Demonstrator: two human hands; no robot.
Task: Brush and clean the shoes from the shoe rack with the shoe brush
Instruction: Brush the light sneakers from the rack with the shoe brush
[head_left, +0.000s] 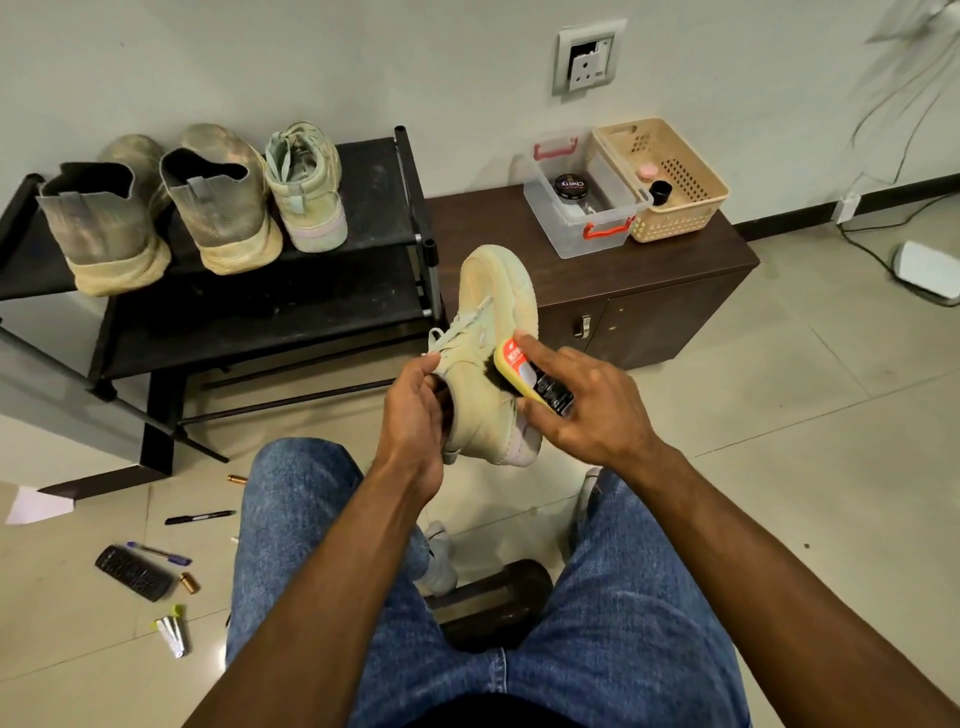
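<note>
A pale yellow-green sneaker (488, 332) is held up in front of me, toe pointing away. My left hand (415, 415) grips its heel collar, fingers inside the opening. My right hand (582, 400) holds the shoe brush (530, 374), a yellow-backed brush with a red label, its dark bristles pressed on the sneaker's side. On the top shelf of the black shoe rack (374, 171) stand the matching sneaker (306, 187) and two dusty grey boots (104, 228) (218, 208).
A dark brown cabinet (649, 291) stands right of the rack with a clear box (582, 218) holding a polish tin and a beige basket (670, 182). Pens, a remote (132, 571) and small items lie on the floor at left. My jeans-clad knees (291, 519) fill the foreground.
</note>
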